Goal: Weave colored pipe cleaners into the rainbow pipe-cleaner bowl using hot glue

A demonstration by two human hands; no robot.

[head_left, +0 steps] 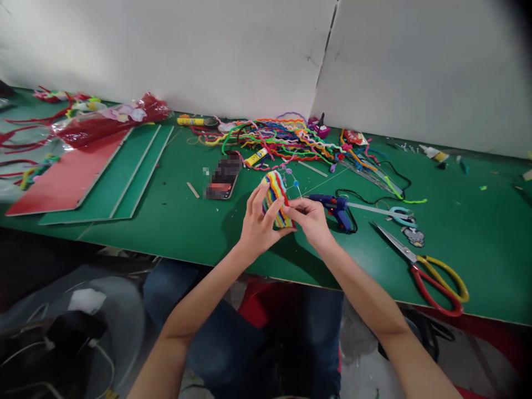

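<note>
Just left of the glue gun (337,209), your left hand (258,227) and right hand (311,220) pinching the striped pipe-cleaner piece (275,197) between them, fingers clamped on its sides.

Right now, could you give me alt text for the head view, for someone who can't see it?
The left hand and right hand hold a rainbow-striped pipe-cleaner piece above a green table. To its right lie a blue glue gun and red-and-yellow scissors; behind are a phone and a tangle of coloured pipe cleaners.
</note>
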